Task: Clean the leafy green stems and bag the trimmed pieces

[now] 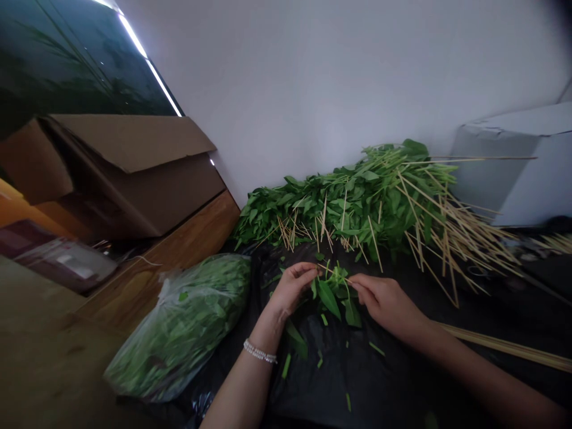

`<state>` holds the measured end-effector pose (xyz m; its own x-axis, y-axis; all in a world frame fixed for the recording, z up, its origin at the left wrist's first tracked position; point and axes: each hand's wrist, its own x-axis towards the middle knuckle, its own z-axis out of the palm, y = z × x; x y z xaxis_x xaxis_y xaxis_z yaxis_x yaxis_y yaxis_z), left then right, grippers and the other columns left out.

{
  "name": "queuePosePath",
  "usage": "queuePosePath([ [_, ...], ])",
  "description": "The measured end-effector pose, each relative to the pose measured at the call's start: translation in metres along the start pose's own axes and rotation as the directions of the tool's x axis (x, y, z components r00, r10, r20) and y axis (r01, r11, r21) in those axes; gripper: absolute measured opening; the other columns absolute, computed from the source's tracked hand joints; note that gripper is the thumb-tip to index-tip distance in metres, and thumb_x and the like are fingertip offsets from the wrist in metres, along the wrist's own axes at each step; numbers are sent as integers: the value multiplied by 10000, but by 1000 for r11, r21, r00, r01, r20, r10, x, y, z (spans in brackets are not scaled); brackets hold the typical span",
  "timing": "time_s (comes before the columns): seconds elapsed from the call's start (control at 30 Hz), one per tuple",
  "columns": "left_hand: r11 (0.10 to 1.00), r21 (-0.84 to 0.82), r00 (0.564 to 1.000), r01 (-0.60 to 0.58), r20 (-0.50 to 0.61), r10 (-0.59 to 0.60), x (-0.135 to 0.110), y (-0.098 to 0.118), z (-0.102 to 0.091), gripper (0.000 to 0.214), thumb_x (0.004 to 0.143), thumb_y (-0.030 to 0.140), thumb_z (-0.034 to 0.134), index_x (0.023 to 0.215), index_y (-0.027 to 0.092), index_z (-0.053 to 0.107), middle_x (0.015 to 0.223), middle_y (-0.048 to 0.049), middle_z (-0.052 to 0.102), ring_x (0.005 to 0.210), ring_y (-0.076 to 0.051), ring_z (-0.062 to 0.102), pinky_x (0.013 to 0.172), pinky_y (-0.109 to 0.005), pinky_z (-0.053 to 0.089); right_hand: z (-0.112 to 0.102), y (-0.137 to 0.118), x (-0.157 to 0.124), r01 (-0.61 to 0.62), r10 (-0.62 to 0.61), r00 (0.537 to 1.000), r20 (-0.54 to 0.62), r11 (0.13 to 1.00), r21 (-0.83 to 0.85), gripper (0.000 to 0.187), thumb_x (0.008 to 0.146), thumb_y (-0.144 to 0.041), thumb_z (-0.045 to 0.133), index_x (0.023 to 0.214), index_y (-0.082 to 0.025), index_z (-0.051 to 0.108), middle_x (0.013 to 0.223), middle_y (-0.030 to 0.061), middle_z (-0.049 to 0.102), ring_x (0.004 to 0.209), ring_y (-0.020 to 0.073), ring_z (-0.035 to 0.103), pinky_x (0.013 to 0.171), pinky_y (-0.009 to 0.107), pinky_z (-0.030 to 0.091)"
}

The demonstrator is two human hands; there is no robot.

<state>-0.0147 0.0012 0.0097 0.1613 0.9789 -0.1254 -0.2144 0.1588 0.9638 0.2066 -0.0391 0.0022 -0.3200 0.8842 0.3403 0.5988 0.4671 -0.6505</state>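
Between my two hands a thin wooden skewer [328, 270] runs level, with green leafy stems [329, 298] threaded on it and leaves hanging down. My left hand [295, 286], below a beaded bracelet's wrist, pinches at the skewer's left end and the stems there. At the other end, my right hand [379, 296] has its fingers closed on the skewer. Beneath them, short cut stem pieces [286, 366] and loose leaves lie on black plastic sheeting [322, 381]. Behind my hands is a long heap of skewered greens [330, 208].
On the left, a clear bag of leaves [187, 322] rests beside a wooden board [201, 232] and an open cardboard box [134, 173]. A skewer bundle [504, 345] lies at right. A white box [527, 161] stands by the wall [322, 83].
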Motion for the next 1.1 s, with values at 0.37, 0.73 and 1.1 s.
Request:
queuePosePath([
  [0.37, 992, -120, 998, 50, -27, -53, -3, 8, 1, 323, 572, 288, 878, 809, 151, 707, 779, -9, 695, 703, -89, 616, 658, -196, 447, 4, 0, -1, 1, -1, 999, 41, 1000, -15, 308, 950, -299, 334, 896, -229, 630, 773, 28, 677, 685, 178, 630, 641, 284, 423],
  [0.73, 997, -48, 991, -56, -122, 50, 2, 4, -4, 483, 570, 282, 873, 991, 159, 672, 800, -20, 685, 746, -124, 659, 663, -208, 477, -1, 0, -2, 20, -18, 999, 33, 998, -66, 306, 955, -283, 349, 964, -221, 648, 810, 40, 697, 723, 180, 647, 673, 293, 443],
  [1.1, 962, 165, 946, -218, -205, 250, 3, 1, 3, 439, 633, 336, 806, 979, 132, 629, 696, -12, 668, 669, -165, 692, 502, -173, 388, 5, -3, -3, 76, -43, 987, 156, 974, -215, 314, 933, -207, 360, 992, -249, 666, 883, 37, 723, 845, 181, 675, 729, 263, 461],
])
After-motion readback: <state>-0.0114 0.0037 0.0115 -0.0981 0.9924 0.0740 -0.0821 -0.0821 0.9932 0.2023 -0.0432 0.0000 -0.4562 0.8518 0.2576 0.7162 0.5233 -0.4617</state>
